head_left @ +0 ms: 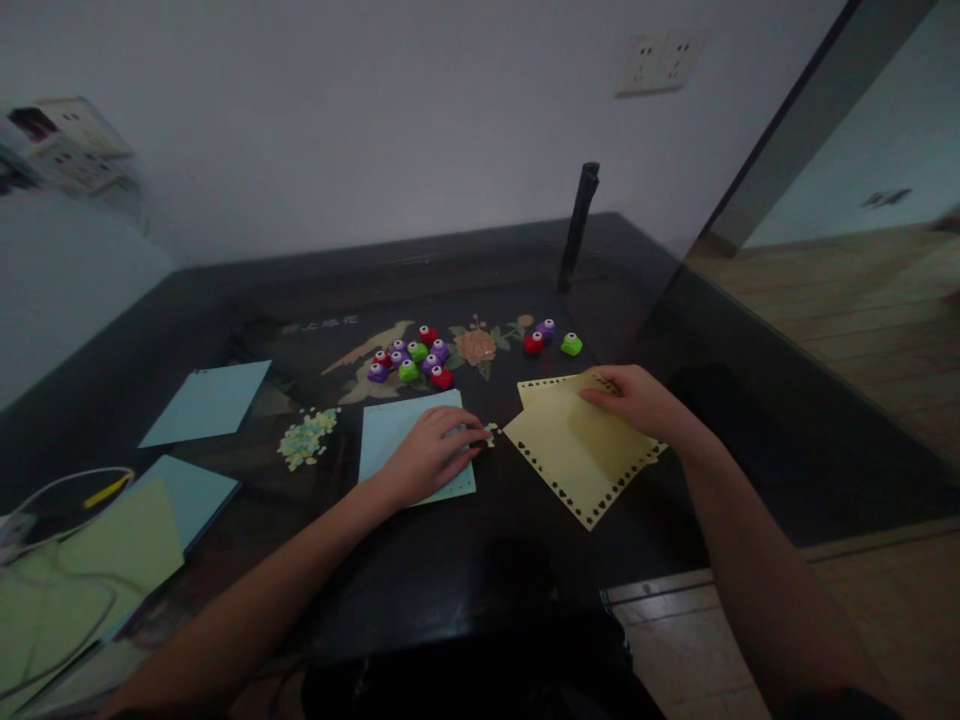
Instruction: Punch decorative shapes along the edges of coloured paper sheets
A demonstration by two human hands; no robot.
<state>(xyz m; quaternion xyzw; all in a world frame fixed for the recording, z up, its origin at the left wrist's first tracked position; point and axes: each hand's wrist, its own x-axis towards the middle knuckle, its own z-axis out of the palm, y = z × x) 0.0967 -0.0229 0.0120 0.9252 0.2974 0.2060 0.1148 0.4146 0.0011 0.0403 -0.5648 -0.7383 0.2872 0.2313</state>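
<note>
From the head camera, here's the left forearm angling in, its hand [439,450] palm-down over the blue sheets [382,440], fingers loosely spread and bent by the right edge; whether they grip anything, I can't tell. Across to the right hand [628,398], reaching in from the lower right, thumb and fingers pinched closed on the far edge of a yellow sheet [577,450]! That sheet sits right of the blue ones, over another yellow sheet [532,393], turned like a diamond, one corner aimed at the person; it's roughly square, its long axis hard to call. And the writing: pale characters [322,325] on the dark tabletop [450,580], the last three reading 上添花, the first too blurred.
</note>
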